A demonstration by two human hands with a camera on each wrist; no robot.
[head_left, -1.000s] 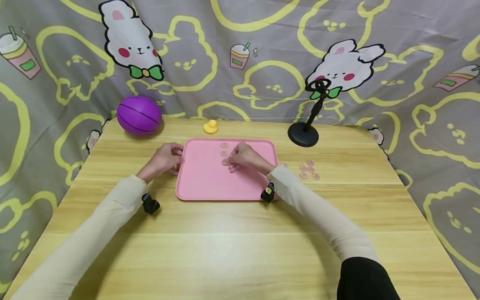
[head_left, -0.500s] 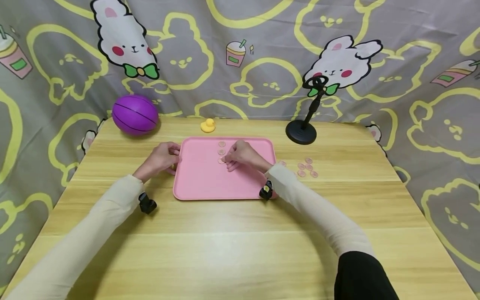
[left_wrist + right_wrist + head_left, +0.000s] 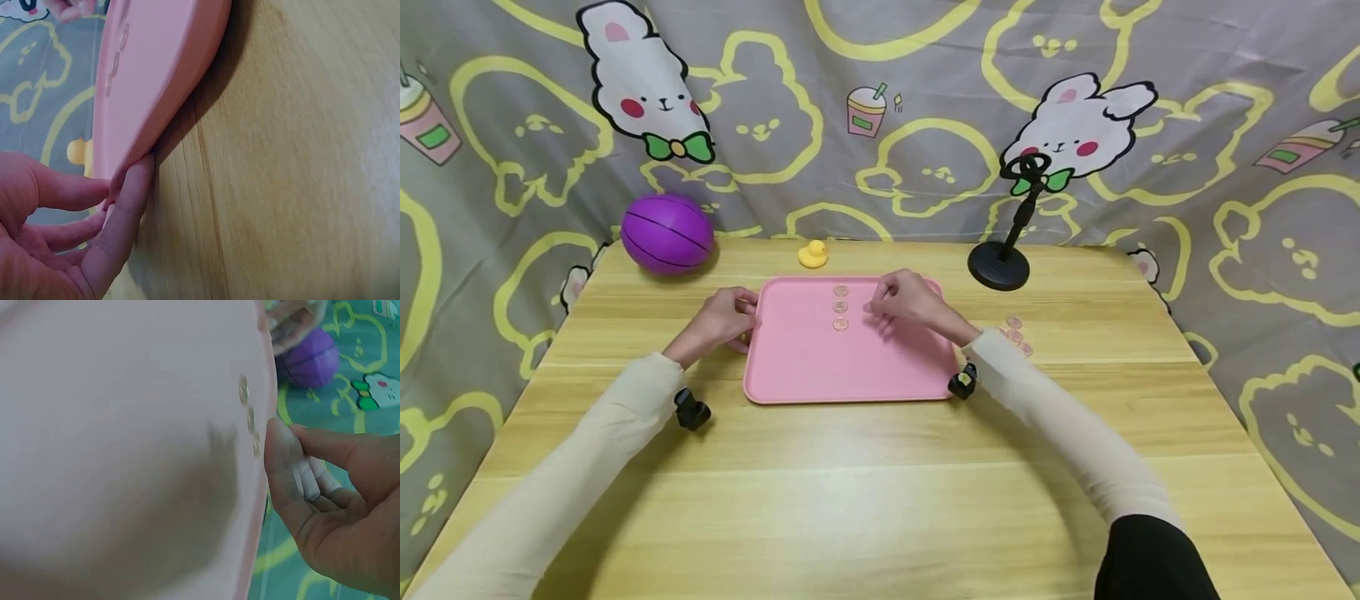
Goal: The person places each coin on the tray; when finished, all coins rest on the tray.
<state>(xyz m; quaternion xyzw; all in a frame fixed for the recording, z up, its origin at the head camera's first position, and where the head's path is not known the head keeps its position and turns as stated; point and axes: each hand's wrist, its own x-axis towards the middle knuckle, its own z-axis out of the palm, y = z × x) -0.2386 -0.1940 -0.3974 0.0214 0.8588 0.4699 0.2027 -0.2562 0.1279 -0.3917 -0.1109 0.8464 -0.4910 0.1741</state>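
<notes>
A pink rectangular tray point(image 3: 842, 367) lies on the wooden table, its left rim pinched between the thumb and fingers of my left hand point(image 3: 721, 320), as the left wrist view shows up close. On the tray, three small coppery coins point(image 3: 840, 307) form a column, one behind another; they also show in the right wrist view point(image 3: 251, 419). Just right of this column my right hand point(image 3: 912, 300) hovers over the tray, apart from the coins. Its fingers are loosely bent, thumb close to the index finger, with nothing visible between them.
More loose coins point(image 3: 1015, 336) lie on the table right of the tray, partly hidden by my right sleeve. Behind the tray sit a yellow rubber duck point(image 3: 813, 254), a purple ball point(image 3: 667, 234) and a black stand point(image 3: 998, 267). A patterned curtain point(image 3: 940, 83) hangs at the back.
My right hand has let go of the nearest coin of the column and moved back to the right, leaving it on the tray. The left hand stays at the rim.
</notes>
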